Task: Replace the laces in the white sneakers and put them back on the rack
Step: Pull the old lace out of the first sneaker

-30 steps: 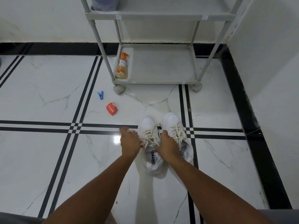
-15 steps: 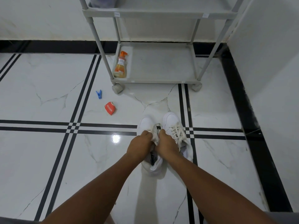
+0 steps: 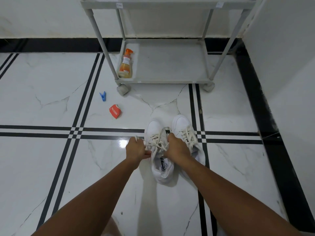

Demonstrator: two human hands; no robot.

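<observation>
Two white sneakers stand side by side on the marble floor, toes pointing away from me. The left sneaker (image 3: 161,169) has cream laces (image 3: 156,139) partly loose over its tongue. My left hand (image 3: 137,149) grips one lace end, pulled out to the left of that shoe. My right hand (image 3: 177,147) holds the other lace end between the two shoes. The right sneaker (image 3: 183,126) is laced and partly hidden behind my right hand and forearm. The grey rack (image 3: 163,65) stands beyond the shoes against the wall.
An orange spray bottle (image 3: 126,64) stands on the rack's bottom shelf at its left side. A blue clothes peg (image 3: 103,96) and a red sachet (image 3: 115,111) lie on the floor left of the shoes. A white wall (image 3: 281,65) closes off the right side.
My hands came together over the left sneaker half a second ago and have now pulled apart again, the left hand drawing its lace end out to the left.
</observation>
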